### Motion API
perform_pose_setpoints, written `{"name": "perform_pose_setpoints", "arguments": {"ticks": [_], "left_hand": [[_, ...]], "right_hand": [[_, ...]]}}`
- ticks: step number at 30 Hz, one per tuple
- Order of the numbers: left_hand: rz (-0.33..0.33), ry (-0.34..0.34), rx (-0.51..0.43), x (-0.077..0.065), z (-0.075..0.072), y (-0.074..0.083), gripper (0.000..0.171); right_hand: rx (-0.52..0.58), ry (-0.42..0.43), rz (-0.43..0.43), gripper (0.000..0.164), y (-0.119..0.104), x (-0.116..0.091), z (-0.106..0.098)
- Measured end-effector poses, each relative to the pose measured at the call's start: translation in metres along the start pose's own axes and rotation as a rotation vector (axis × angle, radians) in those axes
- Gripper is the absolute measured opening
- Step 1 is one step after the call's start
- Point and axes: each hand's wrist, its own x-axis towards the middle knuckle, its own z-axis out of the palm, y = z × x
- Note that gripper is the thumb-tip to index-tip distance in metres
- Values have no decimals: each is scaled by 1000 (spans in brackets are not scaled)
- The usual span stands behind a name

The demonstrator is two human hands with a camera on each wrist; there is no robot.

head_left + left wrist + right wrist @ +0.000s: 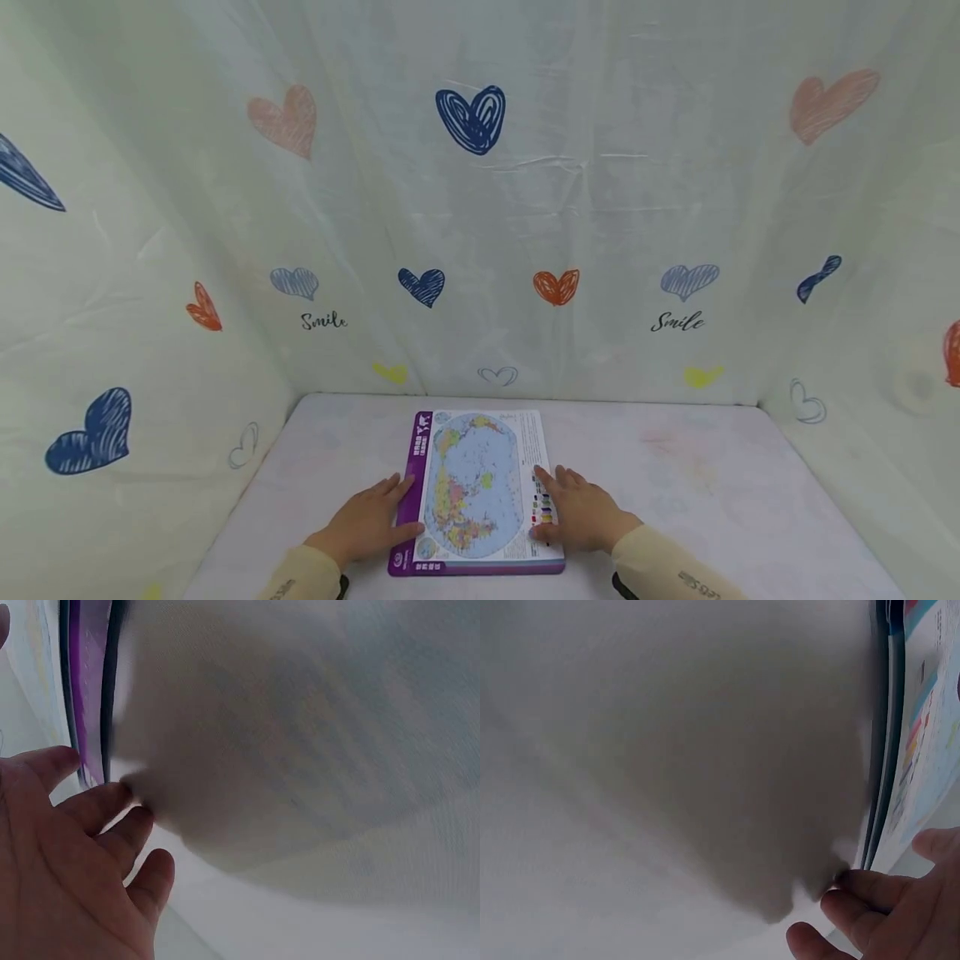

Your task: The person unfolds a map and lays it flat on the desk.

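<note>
A flat world map board (474, 475) with rounded corners and a purple strip down its left side lies on the table in the head view. My left hand (366, 520) rests at its left edge, thumb and index finger over the purple strip. At the right edge my right hand (590, 513) touches the white margin near the coloured legend, fingers spread. Both wrist views show fingertips right at the board's side: the left fingers (105, 806) along a purple and dark edge, the right fingers (862, 892) by a dark layered edge.
The table (675, 483) wears a pale cloth. White curtains (517, 208) printed with hearts and "Smile" stand behind it and on both sides. Long cream sleeves (667, 567) cover the forearms.
</note>
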Motion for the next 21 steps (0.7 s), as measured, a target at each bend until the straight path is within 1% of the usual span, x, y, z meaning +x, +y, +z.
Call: {"name": "perform_pose_setpoints", "arguments": {"ticks": [2, 5, 10, 11, 16, 18, 21], "left_hand": [[14, 5, -14, 1, 0, 2, 87], [17, 7, -41, 2, 2, 4, 86], [-5, 29, -140, 3, 1, 6, 82], [-8, 37, -159, 3, 1, 6, 81], [1, 103, -242, 4, -1, 4, 74], [13, 134, -297, 5, -2, 4, 73], [13, 180, -399, 6, -4, 5, 76]], "right_hand": [[0, 4, -7, 96, -4, 2, 3], [-19, 1, -9, 98, -9, 2, 5], [-41, 13, -6, 99, -11, 3, 7], [-31, 24, -6, 99, -11, 2, 7], [-23, 62, -29, 101, -10, 2, 9], [-11, 87, -46, 102, -9, 2, 10], [12, 127, -58, 106, -8, 2, 12]]}}
